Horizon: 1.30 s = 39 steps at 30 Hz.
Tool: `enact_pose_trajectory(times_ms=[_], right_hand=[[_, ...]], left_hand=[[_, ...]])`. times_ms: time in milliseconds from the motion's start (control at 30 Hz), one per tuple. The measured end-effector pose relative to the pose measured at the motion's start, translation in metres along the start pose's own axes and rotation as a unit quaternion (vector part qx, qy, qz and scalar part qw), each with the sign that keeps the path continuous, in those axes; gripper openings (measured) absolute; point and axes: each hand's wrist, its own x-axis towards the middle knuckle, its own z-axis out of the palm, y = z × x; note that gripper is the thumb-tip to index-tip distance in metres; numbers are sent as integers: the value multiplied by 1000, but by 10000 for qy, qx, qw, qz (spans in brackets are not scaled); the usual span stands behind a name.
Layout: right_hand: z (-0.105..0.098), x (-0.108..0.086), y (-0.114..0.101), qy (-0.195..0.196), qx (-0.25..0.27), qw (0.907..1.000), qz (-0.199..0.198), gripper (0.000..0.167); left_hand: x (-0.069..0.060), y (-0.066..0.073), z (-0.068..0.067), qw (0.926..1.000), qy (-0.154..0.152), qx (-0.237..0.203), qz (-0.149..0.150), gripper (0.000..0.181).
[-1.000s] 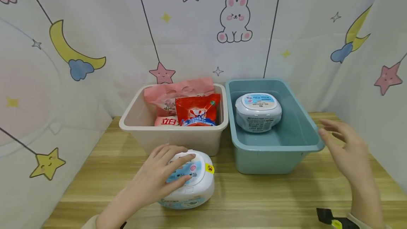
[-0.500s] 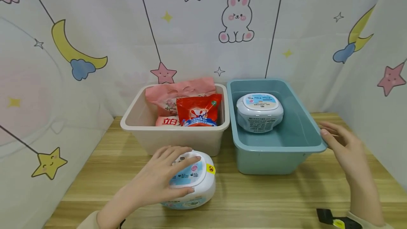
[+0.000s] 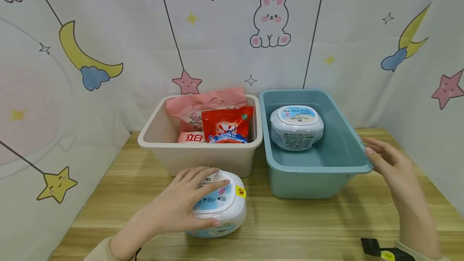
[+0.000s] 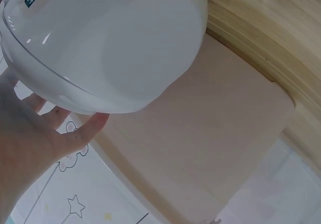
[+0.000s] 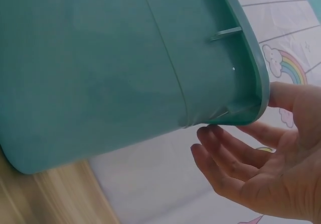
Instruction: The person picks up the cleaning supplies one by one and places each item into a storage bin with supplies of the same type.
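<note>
A white lidded tub (image 3: 237, 208) with a blue label stands on the wooden table in front of the cream bin. My left hand (image 3: 177, 208) grips it from the left, fingers over the lid and thumb along the near side. In the left wrist view, fingertips of that hand (image 4: 45, 138) lie against the glossy tub (image 4: 135, 43). At the right, my right hand (image 3: 398, 176) holds the rim corner of the teal bin (image 3: 308, 184). The right wrist view has the thumb of this hand (image 5: 276, 174) on the bin's (image 5: 100, 73) rim, other fingers curled beneath it.
The cream bin (image 3: 203, 158) holds a pink bag (image 3: 206, 102), a red packet (image 3: 226, 122) and a partly hidden pink-and-white pack (image 3: 191, 137). Another white tub (image 3: 297, 130) sits inside the teal bin. A patterned cloth (image 3: 224, 35) hangs behind and at both sides.
My right thumb and fingers have closed on the teal bin's corner. On the tub, my left hand has shifted slightly right and its thumb lower. The bins stand as before.
</note>
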Motion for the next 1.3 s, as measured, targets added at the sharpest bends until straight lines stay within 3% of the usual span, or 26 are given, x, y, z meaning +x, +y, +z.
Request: enact_pose_trajectory(times_ms=[233, 467, 933, 1300], right_hand=[[0, -1, 2, -59, 648, 9978, 145, 38], [-1, -2, 3, -96, 1162, 9928, 264, 36], [0, -1, 3, -74, 1291, 9910, 336, 38], [1, 0, 5, -55, 1274, 9914, 281, 38]], left_hand=[[0, 0, 0, 9994, -282, -157, -161, 79], [0, 0, 2, 9990, -361, -224, -161, 81], [1, -5, 2, 9984, -473, -288, -89, 89], [4, -8, 1, 9940, -933, -508, -263, 95]])
